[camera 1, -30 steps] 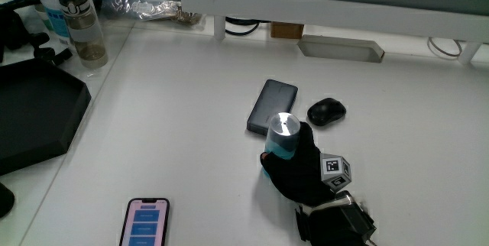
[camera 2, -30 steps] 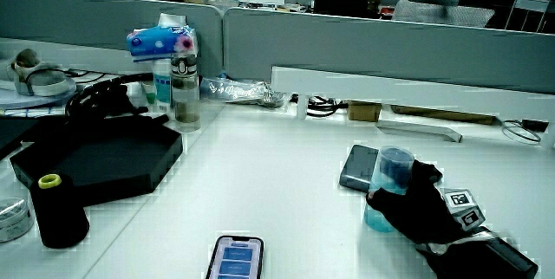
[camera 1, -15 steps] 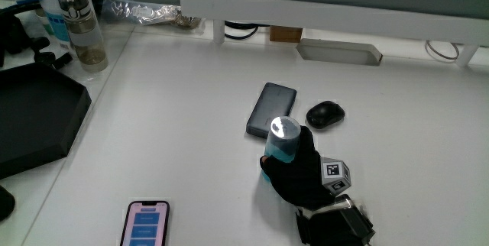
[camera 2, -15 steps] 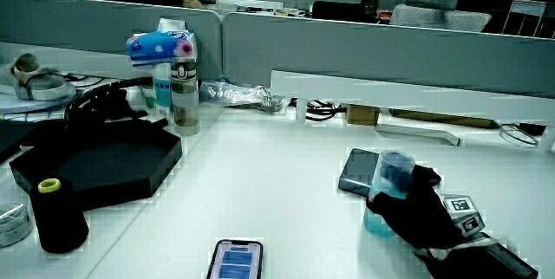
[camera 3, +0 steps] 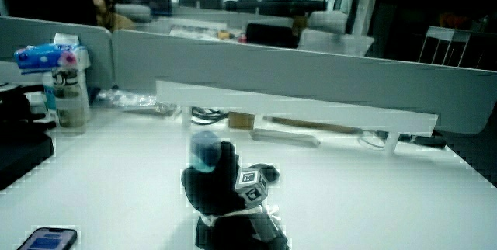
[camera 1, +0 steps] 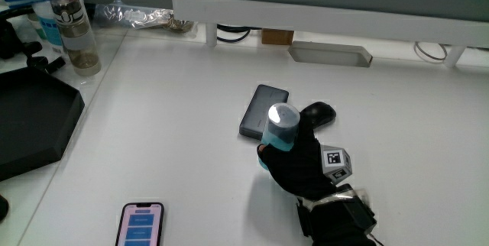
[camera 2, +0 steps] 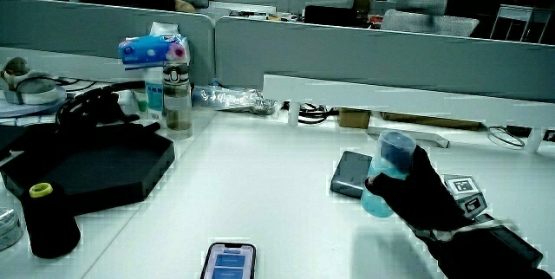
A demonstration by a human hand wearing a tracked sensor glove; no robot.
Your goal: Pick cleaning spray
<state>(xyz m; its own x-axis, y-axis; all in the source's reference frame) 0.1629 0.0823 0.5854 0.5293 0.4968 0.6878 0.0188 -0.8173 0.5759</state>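
Note:
The cleaning spray (camera 1: pixel 281 124) is a small pale-blue bottle with a silvery cap. The gloved hand (camera 1: pixel 302 166) is shut around its lower half, with the patterned cube (camera 1: pixel 334 162) on the hand's back. In both side views the cleaning spray (camera 2: pixel 386 175) (camera 3: pixel 206 151) is tilted and held just above the white table, with a faint shadow under it. The hand (camera 2: pixel 425 197) (camera 3: pixel 221 184) is nearer to the person than the dark power bank (camera 1: pixel 262 111) and the black mouse (camera 1: pixel 319 112). The bottle's base is hidden by the fingers.
A phone (camera 1: pixel 140 224) with a lit screen lies near the person's edge of the table. A black tray (camera 1: pixel 30 120), a clear drink bottle (camera 1: pixel 76 36) and a black spool with a yellow top (camera 2: pixel 48 223) stand at the table's side. A white shelf (camera 1: pixel 306 17) runs along the partition.
The hand has raised the cleaning spray slightly off the table and tilted it. The power bank, mouse and phone have stayed where they were.

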